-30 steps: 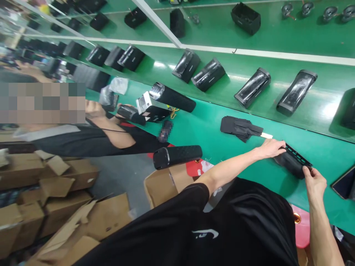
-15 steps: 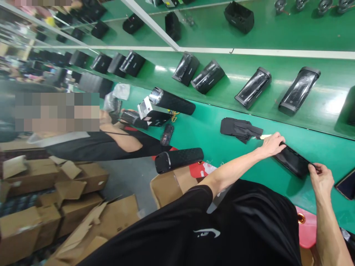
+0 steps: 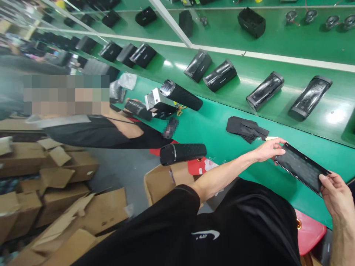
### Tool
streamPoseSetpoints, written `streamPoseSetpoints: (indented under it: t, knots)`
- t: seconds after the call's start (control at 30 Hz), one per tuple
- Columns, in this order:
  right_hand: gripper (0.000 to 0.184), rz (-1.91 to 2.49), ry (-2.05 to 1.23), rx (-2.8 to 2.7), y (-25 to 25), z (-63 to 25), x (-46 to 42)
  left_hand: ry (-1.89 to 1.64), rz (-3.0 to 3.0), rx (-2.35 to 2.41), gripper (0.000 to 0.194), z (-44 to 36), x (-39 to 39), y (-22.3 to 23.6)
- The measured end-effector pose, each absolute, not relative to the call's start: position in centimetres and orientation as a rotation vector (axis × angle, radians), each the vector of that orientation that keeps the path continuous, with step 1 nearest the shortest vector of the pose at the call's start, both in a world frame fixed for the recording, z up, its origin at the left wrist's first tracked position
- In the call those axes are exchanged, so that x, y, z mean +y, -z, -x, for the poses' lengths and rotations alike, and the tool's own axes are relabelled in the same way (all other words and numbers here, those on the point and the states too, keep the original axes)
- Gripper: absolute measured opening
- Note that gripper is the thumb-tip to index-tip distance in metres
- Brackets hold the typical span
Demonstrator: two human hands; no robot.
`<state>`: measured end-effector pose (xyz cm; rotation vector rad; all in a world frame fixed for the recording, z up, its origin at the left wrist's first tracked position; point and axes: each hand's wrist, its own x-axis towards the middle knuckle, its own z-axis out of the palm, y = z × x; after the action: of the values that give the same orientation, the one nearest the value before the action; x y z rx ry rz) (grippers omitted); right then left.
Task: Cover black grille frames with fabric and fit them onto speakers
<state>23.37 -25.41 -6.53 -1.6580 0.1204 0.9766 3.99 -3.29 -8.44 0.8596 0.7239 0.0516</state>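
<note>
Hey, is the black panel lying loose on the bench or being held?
Held: the left hand grips one end of the black panel, and the right hand grips the other.

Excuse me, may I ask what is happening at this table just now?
The left hand and the right hand are holding a black panel at opposite ends, over the green table. A pile of flat black pieces lies just beyond the left hand. Farther left, a black cylinder lies on its side near the table's edge.
</note>
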Motion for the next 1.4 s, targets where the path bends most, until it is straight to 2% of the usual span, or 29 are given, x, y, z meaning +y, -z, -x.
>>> streamPoseSetpoints:
  t: [0.27,0.93,1.23,1.4]
  knots:
    - [0.059,1.657,-0.961,0.078,5.4,-22.4,-25.5,-0.111,-0.936,0.789,0.053,-3.6,-3.7,7.1]
    - [0.063,1.688,-0.937,0.16,4.6,-22.0,-24.8,-0.14,-0.926,0.673,0.08,-2.0,-3.9,8.8]
    - [0.068,1.68,-0.932,0.203,3.8,-21.7,-24.2,-0.139,-0.865,0.642,0.078,-1.4,-4.1,8.2]
    - [0.064,1.696,-0.901,0.188,3.9,-21.7,-24.2,-0.154,-0.835,0.621,0.076,-1.4,-4.3,7.7]
